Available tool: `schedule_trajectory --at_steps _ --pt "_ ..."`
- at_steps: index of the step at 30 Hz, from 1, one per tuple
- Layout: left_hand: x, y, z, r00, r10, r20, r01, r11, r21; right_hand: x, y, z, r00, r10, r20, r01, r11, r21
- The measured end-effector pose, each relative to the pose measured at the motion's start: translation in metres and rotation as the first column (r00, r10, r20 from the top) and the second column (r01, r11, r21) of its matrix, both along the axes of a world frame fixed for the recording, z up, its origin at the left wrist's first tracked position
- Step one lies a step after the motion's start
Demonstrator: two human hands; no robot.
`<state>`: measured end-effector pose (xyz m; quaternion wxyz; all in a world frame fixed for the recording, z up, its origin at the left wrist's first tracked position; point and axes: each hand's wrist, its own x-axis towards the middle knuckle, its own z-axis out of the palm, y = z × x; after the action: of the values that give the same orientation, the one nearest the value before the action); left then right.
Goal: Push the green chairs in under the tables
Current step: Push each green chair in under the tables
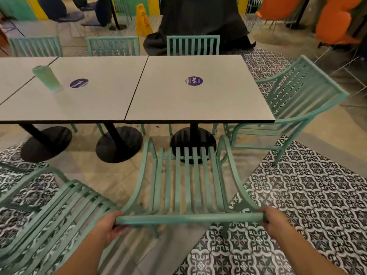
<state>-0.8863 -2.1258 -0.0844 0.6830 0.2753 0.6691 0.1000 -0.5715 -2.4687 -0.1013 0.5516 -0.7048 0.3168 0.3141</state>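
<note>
A green slatted chair stands in front of me, facing the right-hand grey table, its seat just short of the table's near edge. My left hand grips the left end of the chair's top rail. My right hand grips the right end. Another green chair stands at my lower left, pulled out from the middle table and turned at an angle. A third green chair sits at the right end of the table, angled and partly under it.
Three green chairs line the far side of the tables. A green bottle stands on the middle table. Black round table bases sit on the floor. A yellow wet-floor sign, seated people and orange chairs are beyond.
</note>
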Motion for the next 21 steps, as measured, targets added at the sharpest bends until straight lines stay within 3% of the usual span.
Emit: schedule_trajectory --at_steps 21 --pt "0.046 0.065 -0.004 0.998 -0.057 -0.03 0.056 0.998 -0.033 0.03 0.059 0.016 0.999 -0.048 -0.014 0.048 0.999 0.016"
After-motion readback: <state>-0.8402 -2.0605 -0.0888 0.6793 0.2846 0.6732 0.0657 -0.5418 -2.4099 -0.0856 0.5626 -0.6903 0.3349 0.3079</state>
